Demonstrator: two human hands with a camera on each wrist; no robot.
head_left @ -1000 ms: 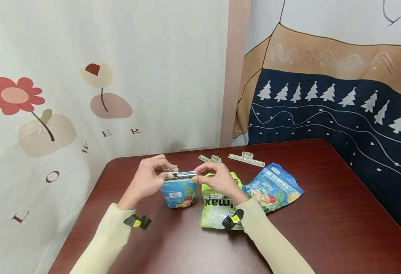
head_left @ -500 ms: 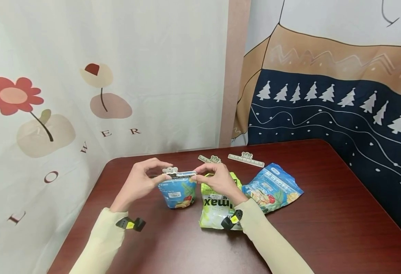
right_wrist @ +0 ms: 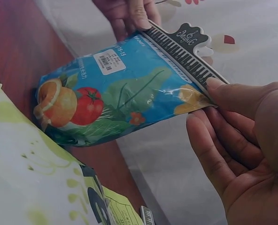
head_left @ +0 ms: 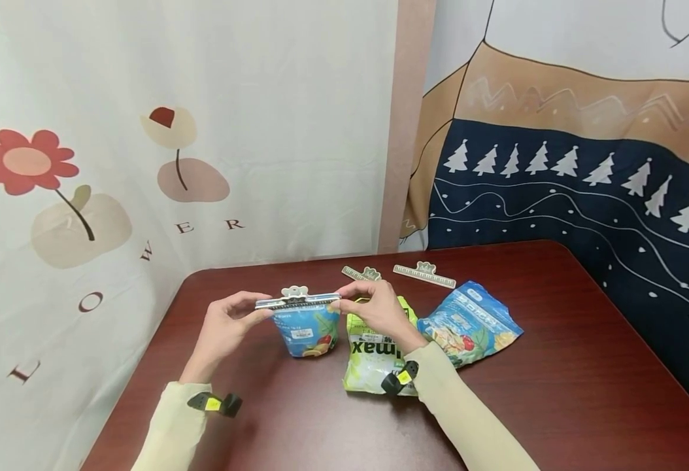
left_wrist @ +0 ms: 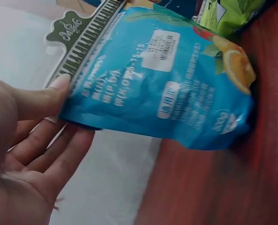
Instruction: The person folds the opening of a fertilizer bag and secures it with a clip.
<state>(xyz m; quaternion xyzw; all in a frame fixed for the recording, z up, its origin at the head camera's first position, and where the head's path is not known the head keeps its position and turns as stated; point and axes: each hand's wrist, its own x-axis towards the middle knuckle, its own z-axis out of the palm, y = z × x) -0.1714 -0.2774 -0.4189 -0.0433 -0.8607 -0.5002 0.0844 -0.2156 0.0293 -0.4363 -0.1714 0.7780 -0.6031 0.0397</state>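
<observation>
A blue pouch [head_left: 306,333] with orange and tomato pictures stands on the table, its top edge clamped in a long bag clip [head_left: 295,301] with piano-key stripes and a crown-shaped handle. At the clip's left end, my left hand [head_left: 223,330] pinches clip and pouch corner; the thumb lies in front in the left wrist view. My right hand [head_left: 378,313] pinches the opposite end, thumb on the clip [right_wrist: 190,54] and fingers behind the corner. The pouch's back is hidden.
Just right of the pouch lies a green bag [head_left: 370,363], partly under the right forearm. Another blue pouch [head_left: 470,324] lies farther right. Two similar clips, a left one [head_left: 363,273] and a right one [head_left: 425,273], lie at the back of the brown table [head_left: 297,425].
My left hand has let go of the clip's handle area and moved left to the clip's end. The whole handle now shows. My right hand stays at its end.
</observation>
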